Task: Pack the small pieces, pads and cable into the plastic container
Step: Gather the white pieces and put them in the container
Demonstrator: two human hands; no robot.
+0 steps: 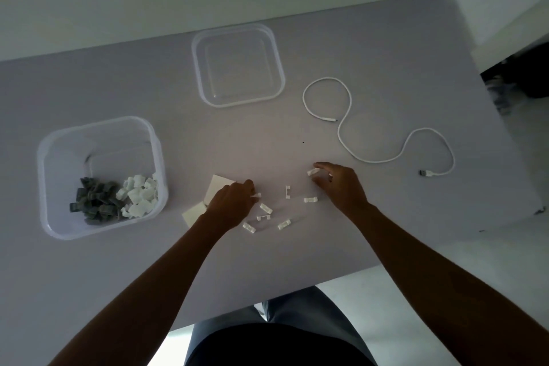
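Two hands (234,202), eight loose clips (265,207)

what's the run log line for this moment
left hand: pinching small clip | right hand: pinching small clip | container: part filled | pads, cable: on table

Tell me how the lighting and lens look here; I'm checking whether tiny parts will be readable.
Head view: dim and flat, a faint bright patch on the grey table; wide-angle bending curves its edges; the small white clips look soft and low-contrast, the thin white cable stays crisp; the two hands are dark, underexposed.
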